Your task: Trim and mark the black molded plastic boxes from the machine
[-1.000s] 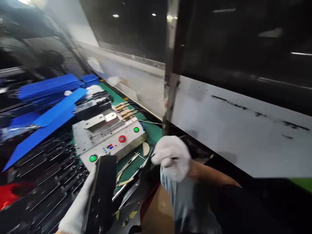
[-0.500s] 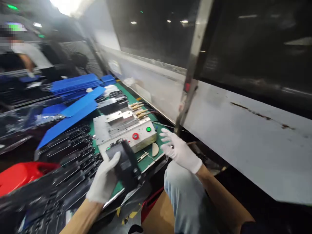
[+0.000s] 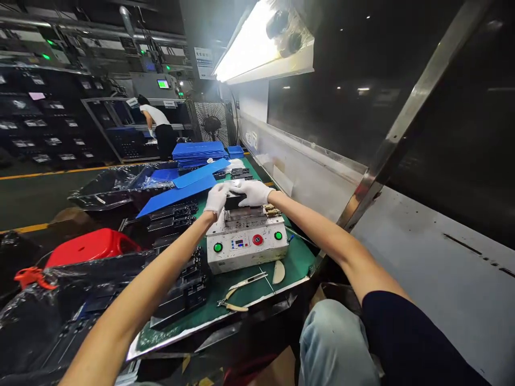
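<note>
Both my hands, in white gloves, reach forward over a white bench machine [image 3: 225, 257] with two green buttons, a red button and a small display. My left hand [image 3: 216, 198] is closed on the left side of a black plastic part [image 3: 234, 202]. From the right, my right hand [image 3: 254, 192] grips the same part, its fingers over the top. The part is at the machine's metal fixture [image 3: 245, 217]; whether it rests there or is held just above, I cannot tell. My gloves hide much of it.
Nippers [image 3: 235, 297] and a pale half-round piece [image 3: 278, 272] lie on the green mat in front. Black parts [image 3: 181, 292] crowd the left side, beside blue sheets [image 3: 181, 193] and a red stool [image 3: 86, 246]. A slanted metal post [image 3: 374, 177] stands right. A person [image 3: 159, 126] bends far back.
My left hand has carried the black part forward from the machine's front to its fixture. My right hand has come from above my knee to take hold too. The view has swung left and up.
</note>
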{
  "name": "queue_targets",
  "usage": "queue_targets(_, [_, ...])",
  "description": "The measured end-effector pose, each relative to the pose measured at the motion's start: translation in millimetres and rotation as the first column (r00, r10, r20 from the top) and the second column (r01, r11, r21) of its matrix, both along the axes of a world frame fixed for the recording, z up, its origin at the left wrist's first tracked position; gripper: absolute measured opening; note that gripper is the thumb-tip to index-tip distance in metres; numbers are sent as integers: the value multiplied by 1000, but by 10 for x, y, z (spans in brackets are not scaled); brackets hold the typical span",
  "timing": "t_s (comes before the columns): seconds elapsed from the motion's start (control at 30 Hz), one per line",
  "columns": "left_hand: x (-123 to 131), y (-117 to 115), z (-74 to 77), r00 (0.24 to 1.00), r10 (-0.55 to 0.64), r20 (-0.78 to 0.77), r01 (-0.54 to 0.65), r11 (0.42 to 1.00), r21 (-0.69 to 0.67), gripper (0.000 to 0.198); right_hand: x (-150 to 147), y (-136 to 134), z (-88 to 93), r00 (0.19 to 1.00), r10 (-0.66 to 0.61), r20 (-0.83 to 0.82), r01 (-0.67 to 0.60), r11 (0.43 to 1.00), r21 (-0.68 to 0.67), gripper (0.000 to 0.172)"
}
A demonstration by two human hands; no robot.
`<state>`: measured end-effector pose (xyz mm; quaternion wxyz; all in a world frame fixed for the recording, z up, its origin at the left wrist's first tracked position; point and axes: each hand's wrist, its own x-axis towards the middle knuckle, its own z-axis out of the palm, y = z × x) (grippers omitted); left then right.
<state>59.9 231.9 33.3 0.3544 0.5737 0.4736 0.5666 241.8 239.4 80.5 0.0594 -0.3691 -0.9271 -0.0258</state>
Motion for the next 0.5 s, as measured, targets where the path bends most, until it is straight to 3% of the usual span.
queue_targets(0.1, [35, 157, -255, 997, -19, -81, 23, 998, 52, 22, -23, 87, -154, 998, 5, 62, -6, 1000, 15, 71])
queue_targets(0.27, [50, 144, -564, 982, -19, -188, 39, 994, 106, 27, 89, -76, -485, 999, -40, 10, 38, 994, 105, 72])
queue_targets(0.4, [19, 93, -642, 959, 7, -283, 9, 999, 54, 25, 80, -171, -609, 997, -76, 31, 73, 994, 83, 73])
queue_targets(0.5, [-91, 151, -554, 942, 65, -331, -79, 996, -29, 20, 34, -16, -575, 993, -75, -90, 79, 996, 32, 62])
